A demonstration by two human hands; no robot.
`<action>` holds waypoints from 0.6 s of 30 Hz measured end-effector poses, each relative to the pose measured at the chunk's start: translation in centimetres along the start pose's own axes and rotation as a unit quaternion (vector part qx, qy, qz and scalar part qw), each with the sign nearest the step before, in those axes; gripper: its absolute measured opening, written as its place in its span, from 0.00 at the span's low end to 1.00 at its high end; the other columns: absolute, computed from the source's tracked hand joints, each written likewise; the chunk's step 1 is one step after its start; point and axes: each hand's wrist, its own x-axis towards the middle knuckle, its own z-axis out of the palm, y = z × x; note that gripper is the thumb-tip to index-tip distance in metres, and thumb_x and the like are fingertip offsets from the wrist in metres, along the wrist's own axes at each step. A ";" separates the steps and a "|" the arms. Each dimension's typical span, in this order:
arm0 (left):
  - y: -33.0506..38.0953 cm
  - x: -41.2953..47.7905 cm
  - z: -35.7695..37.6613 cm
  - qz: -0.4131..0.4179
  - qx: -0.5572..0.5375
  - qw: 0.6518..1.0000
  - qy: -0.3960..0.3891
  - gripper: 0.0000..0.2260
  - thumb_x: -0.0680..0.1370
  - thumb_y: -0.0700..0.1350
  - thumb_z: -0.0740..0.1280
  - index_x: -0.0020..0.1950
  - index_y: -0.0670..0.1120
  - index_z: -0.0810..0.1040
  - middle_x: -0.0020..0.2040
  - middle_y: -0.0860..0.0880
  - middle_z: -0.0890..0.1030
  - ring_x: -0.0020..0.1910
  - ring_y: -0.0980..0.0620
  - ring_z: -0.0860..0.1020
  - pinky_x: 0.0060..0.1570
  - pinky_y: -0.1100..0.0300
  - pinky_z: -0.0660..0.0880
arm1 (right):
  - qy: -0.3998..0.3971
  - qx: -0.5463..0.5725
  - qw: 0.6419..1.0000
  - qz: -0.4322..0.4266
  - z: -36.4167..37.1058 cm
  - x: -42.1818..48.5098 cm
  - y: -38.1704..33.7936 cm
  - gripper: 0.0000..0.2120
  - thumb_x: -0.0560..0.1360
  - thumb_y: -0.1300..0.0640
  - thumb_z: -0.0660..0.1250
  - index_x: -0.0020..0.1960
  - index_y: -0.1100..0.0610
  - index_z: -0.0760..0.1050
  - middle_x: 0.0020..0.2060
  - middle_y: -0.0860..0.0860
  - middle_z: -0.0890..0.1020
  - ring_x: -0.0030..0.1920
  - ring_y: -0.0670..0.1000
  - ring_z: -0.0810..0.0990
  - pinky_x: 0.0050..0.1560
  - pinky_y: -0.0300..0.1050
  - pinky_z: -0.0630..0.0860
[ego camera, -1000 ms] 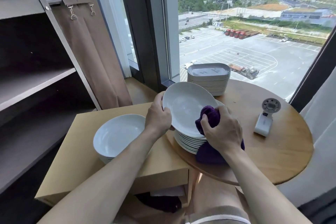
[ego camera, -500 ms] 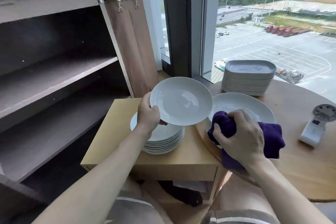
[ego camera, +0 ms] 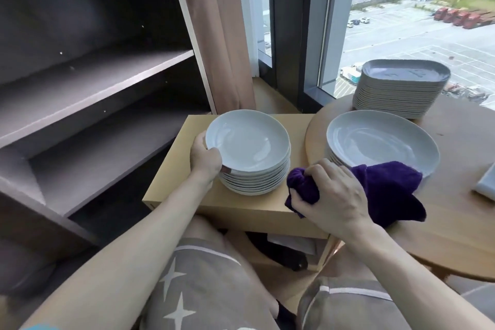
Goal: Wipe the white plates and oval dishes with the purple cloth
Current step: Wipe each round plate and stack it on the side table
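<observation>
My left hand (ego camera: 205, 159) grips the left rim of a white plate (ego camera: 249, 139) that lies on top of a stack of white plates (ego camera: 254, 179) on the small square wooden table (ego camera: 171, 185). My right hand (ego camera: 337, 195) holds the bunched purple cloth (ego camera: 385, 190) at the near edge of a second stack of white plates (ego camera: 380, 139) on the round wooden table (ego camera: 460, 209). The cloth drapes over that stack's near rim. A tall stack of oval dishes (ego camera: 401, 91) stands behind, by the window.
A dark shelving unit (ego camera: 93, 83) with bare shelves fills the left. A brown curtain (ego camera: 219, 35) hangs beside it. A white device (ego camera: 486, 182) lies at the right edge of the round table. My knees sit below both tables.
My left hand has carried the wiped plate left and down onto the stack on the square table. My right hand with the cloth has stayed by the right stack.
</observation>
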 end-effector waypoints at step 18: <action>0.0 2.4 -1.9 0.034 0.238 0.971 -0.008 0.25 0.72 0.38 0.58 0.67 0.51 0.77 0.61 0.45 0.78 0.52 0.37 0.80 0.43 0.50 0.79 | -0.010 0.050 0.999 0.016 -0.8 0.7 -1.9 0.17 0.71 0.43 0.70 0.45 0.58 0.76 0.39 0.50 0.78 0.36 0.54 0.77 0.39 0.48 0.75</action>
